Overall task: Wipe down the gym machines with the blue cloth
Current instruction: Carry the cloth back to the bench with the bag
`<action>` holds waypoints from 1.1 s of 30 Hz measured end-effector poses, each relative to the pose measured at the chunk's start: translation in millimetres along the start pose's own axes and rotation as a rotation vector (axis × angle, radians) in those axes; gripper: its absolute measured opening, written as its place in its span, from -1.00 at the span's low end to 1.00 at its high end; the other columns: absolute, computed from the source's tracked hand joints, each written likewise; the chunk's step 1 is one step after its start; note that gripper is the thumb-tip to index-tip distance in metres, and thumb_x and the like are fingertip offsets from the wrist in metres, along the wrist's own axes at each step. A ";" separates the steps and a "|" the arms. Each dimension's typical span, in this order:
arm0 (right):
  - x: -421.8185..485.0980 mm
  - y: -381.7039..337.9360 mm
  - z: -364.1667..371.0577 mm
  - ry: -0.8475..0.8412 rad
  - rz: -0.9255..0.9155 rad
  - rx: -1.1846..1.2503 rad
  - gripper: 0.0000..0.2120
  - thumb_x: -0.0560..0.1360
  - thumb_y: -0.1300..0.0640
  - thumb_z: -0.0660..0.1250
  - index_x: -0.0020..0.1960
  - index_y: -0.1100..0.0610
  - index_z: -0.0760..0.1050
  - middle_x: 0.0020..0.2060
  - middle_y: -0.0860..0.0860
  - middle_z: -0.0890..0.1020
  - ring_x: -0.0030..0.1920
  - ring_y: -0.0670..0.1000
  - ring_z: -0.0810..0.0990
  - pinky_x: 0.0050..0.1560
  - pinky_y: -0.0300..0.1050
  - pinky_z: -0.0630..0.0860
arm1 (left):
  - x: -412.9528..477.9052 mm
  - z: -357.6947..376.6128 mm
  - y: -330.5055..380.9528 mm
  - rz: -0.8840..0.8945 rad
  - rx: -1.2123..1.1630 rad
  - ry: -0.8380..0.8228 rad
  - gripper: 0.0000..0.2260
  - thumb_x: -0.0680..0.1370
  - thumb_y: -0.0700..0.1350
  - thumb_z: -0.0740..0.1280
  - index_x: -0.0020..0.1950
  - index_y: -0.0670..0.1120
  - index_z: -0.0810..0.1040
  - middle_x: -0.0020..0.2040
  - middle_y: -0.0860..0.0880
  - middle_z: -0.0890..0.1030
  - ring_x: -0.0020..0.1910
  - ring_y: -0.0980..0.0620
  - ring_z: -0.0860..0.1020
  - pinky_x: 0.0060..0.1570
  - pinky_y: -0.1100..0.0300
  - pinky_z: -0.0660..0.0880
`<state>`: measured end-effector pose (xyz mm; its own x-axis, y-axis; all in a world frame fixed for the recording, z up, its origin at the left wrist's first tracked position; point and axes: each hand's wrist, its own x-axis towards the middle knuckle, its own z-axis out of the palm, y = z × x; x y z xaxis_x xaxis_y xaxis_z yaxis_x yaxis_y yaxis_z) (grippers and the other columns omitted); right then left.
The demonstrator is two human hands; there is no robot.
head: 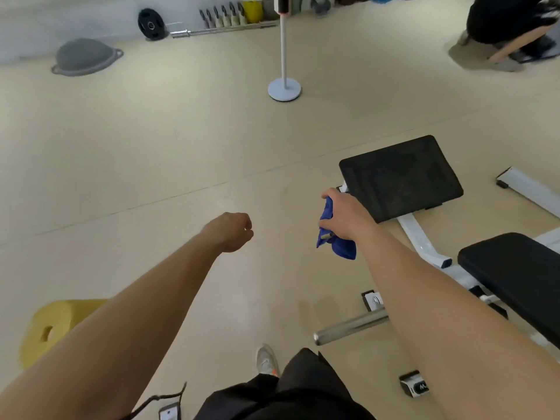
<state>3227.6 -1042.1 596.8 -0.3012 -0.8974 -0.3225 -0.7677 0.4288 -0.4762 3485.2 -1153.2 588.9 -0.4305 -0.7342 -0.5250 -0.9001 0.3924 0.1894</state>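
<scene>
Right hand wrapped round the blue cloth, fingers curled tight on a bunched wad, loose tails hanging below the knuckles. Something small and metallic poking out between those fingers and the cloth; too small to name. Left hand held out in front, curled into a fist, nothing seen in it, well apart from the cloth.

Just beyond the right fingertips: the tilted black pad of a bench, its near corner close beside the hand. Behind the wrist: the white frame, then a second black pad. Under the forearm, a chrome bar.

Likely handling: soft, light, limp, nothing to break; apt to flop and slip away if pinched by one corner. Best gripped as now, bunched in the palm, or spread flat under straight fingers for broad strokes over the pads.

Writing: a black-and-white tag on the end cap by the right elbow, perhaps an M, not surely readable. Pale marks on the weight plate far beyond the left fist, too blurred to read.
</scene>
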 end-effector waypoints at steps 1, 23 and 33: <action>13.6 -9.5 0.4 -0.007 -0.007 -0.013 -0.41 0.45 0.11 0.47 0.40 0.03 0.32 0.15 0.04 0.49 0.03 0.06 0.54 0.02 -0.02 0.55 | 11.3 -9.7 -9.3 0.002 -0.004 -0.001 -0.71 0.61 0.06 0.19 0.29 0.04 0.49 0.22 0.01 0.57 0.15 -0.03 0.53 0.11 0.02 0.51; 421.3 23.2 -195.6 0.067 0.131 -0.081 -0.44 0.48 0.14 0.44 0.41 0.04 0.31 0.15 0.08 0.50 0.05 0.11 0.56 0.09 0.05 0.57 | 450.4 -270.8 71.4 0.180 0.057 -0.016 -0.75 0.59 0.10 0.14 0.12 0.03 0.51 0.08 -0.01 0.58 -0.01 -0.05 0.51 -0.02 0.06 0.49; 597.3 92.6 -293.1 0.166 0.316 -0.029 -0.43 0.49 0.13 0.45 0.43 0.07 0.30 0.17 0.10 0.51 0.10 0.10 0.55 0.16 0.03 0.54 | 687.4 -377.7 180.5 0.383 0.171 -0.045 -0.71 0.62 0.12 0.14 0.19 0.03 0.52 0.12 -0.01 0.58 0.04 -0.05 0.51 0.01 0.06 0.48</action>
<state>2810.8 -1568.9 599.8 -0.6126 -0.7263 -0.3118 -0.6366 0.6872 -0.3499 3001.5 -1796.3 575.7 -0.7249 -0.4944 -0.4797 -0.6501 0.7214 0.2387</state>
